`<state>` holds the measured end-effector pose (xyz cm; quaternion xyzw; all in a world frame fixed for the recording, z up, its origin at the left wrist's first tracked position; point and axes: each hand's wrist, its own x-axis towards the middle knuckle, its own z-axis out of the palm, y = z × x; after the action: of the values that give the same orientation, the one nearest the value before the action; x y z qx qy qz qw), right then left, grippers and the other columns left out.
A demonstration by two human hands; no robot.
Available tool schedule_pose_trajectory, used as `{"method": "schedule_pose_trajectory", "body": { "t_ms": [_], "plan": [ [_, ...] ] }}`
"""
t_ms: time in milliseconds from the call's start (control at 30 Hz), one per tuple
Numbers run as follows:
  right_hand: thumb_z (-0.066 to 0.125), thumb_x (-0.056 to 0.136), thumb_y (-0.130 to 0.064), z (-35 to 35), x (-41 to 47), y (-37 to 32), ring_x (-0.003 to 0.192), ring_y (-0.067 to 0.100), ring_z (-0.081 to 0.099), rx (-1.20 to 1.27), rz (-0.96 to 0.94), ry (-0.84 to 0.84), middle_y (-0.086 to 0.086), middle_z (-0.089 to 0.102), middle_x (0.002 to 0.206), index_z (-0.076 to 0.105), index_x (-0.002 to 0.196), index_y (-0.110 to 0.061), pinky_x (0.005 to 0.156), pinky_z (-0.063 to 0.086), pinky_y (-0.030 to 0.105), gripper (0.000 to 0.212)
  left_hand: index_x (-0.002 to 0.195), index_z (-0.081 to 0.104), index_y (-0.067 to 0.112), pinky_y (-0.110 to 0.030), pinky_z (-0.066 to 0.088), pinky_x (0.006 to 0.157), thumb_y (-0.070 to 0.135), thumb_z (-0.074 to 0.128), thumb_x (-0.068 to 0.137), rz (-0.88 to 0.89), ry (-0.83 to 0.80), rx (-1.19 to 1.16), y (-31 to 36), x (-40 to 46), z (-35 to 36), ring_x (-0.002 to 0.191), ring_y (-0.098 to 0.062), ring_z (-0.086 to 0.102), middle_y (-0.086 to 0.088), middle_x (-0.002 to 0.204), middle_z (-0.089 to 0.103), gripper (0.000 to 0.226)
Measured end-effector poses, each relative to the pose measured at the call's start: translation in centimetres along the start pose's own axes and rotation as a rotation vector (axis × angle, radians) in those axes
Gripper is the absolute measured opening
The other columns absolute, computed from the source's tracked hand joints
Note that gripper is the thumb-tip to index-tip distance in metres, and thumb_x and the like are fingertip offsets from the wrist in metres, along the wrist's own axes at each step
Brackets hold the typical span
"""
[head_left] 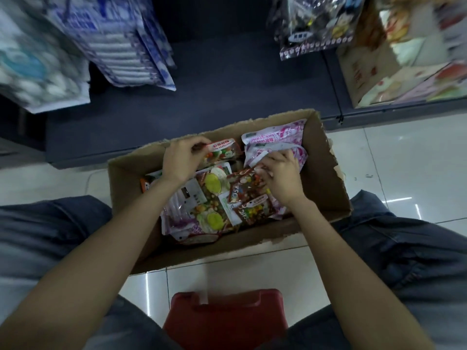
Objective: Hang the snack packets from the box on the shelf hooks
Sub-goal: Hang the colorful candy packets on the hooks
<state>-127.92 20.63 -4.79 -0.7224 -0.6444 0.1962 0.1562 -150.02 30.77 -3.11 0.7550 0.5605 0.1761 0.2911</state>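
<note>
Packets (214,198) are lying heaped in the box (328,173); probably light, crinkly, slippery film. Left hand (180,160) is pinching a red-topped packet (222,150) by its header; right hand (283,178) is gripping a brown packet (249,195). Header strip looks the best hold.

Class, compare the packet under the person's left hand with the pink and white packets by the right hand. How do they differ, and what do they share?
The packet with the red top strip has a clear front showing multicoloured sweets; the pink and white packets are opaque with printed patterns. The left hand pinches the first at its top edge, whereas the right hand reaches among the second, its grip unclear. Both lie in the cardboard box.
</note>
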Motion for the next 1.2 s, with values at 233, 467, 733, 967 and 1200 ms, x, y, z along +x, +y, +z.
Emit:
{"method": "schedule_pose_trajectory", "body": {
  "t_ms": [233,467,733,967,1200],
  "plan": [
    [0.06,0.093,-0.017,-9.7,0.3,-4.7,0.119,0.015,0.053,0.324,-0.198,0.104,0.005,0.058,0.129,0.066,0.107,-0.006,0.1,0.039,0.021,0.019,0.094,0.073,0.023,-0.02,0.048,0.081,0.027,0.069,0.085,0.144,-0.062,-0.323,8.5,0.4,-7.1,0.084,0.004,0.063,0.014,0.088,0.069,0.011],
    [0.06,0.094,-0.024,-21.7,0.3,-7.3,0.08,0.002,0.062,0.51,-0.13,0.444,-0.007,0.066,0.083,0.06,0.09,-0.02,0.069,0.045,0.02,0.006,0.096,0.065,0.028,-0.015,0.049,0.079,0.01,0.067,0.085,0.352,-0.116,-0.598,19.2,2.0,-14.6,0.084,0.006,0.062,0.021,0.086,0.07,0.021],
    [0.058,0.095,-0.017,-33.5,1.6,-6.8,0.075,-0.003,0.062,0.495,-0.148,0.764,-0.013,0.063,0.078,0.06,0.091,-0.014,0.068,0.048,0.019,0.006,0.094,0.061,0.023,-0.015,0.047,0.071,0.006,0.058,0.092,0.652,0.197,-0.563,31.6,4.4,-17.4,0.084,0.001,0.062,0.022,0.086,0.064,0.017],
    [0.061,0.091,-0.018,-41.1,5.3,-4.5,0.074,0.027,0.067,0.033,-0.219,0.875,0.008,0.072,0.08,0.067,0.113,-0.014,0.064,0.052,0.036,0.023,0.105,0.067,0.028,-0.028,0.05,0.09,0.029,0.062,0.09,0.54,0.207,-0.482,38.4,10.3,-18.2,0.1,-0.003,0.06,0.014,0.104,0.067,0.016],
    [0.051,0.098,-0.016,-44.3,10.7,-3.6,0.064,0.02,0.056,-0.144,-0.159,0.766,0.002,0.065,0.073,0.054,0.133,-0.033,0.059,0.051,0.04,0.04,0.111,0.064,0.026,-0.02,0.054,0.076,0.013,0.059,0.091,0.539,0.269,-0.379,40.9,16.0,-18.1,0.094,-0.004,0.06,0.005,0.118,0.063,0.025]
  ]
}}
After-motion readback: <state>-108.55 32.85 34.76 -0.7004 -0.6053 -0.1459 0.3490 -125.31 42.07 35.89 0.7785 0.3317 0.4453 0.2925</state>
